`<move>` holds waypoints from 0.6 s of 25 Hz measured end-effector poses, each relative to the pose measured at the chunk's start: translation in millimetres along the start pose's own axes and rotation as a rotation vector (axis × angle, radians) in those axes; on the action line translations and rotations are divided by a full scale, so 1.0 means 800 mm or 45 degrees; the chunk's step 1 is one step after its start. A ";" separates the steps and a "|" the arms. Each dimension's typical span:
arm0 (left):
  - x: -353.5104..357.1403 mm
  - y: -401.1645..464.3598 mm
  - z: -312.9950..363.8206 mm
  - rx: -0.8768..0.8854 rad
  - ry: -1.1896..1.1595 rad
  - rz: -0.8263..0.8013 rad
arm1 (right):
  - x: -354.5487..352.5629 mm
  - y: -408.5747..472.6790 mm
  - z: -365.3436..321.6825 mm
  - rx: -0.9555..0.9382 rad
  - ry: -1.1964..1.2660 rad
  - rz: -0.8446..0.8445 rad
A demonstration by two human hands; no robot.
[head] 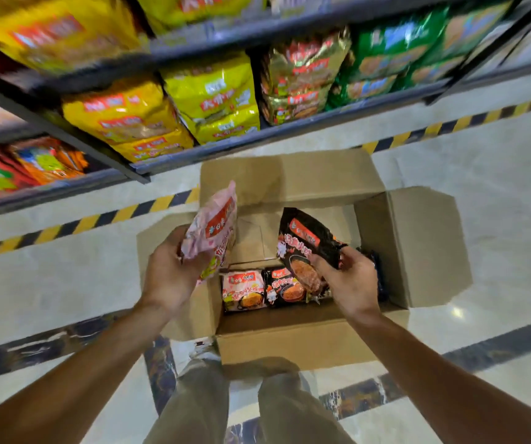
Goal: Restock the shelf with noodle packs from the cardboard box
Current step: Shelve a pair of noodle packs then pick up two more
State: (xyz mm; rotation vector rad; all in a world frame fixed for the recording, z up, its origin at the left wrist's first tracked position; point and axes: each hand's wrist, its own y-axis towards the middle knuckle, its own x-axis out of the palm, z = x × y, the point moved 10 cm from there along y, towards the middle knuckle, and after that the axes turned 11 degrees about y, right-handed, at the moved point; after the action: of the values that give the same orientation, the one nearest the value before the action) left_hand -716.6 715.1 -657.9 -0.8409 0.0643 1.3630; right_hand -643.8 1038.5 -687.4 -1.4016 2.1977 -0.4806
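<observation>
- The left hand (169, 277), left of centre in the frame, has its fingers curled round the lower end of a pink noodle pack (214, 229); the thumb presses on the pack's near face, and the pack stands tilted upward above the box's left wall.
- The right hand (352, 285), right of centre, pinches a black noodle pack (306, 245) by its lower right edge, fingers curled over the wrapper; the pack leans up and to the left over the open box.
- Below both hands, the cardboard box (293, 344) sits on the floor at mid-frame, flaps spread outward.
- Inside, at the bottom, a second pink pack (243, 290) lies flat, touching a second black pack (285, 288) on its right.
- Across the upper frame, the shelf (225, 147) carries yellow packs (216, 97), gold packs (299, 78) and green packs (386, 62) in rows.
- Yellow-and-black hazard tape (104, 217) runs along the pale floor under the shelf.
</observation>
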 end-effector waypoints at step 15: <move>-0.322 -0.324 0.302 0.276 -0.165 0.437 | -0.070 -0.299 -0.445 -0.447 0.186 -0.290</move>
State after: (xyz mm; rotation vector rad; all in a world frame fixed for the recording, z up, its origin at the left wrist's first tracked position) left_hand -657.0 644.6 -229.2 -0.5736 0.2609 1.6946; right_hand -650.6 1002.8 -256.6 -1.8685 2.3319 -0.2900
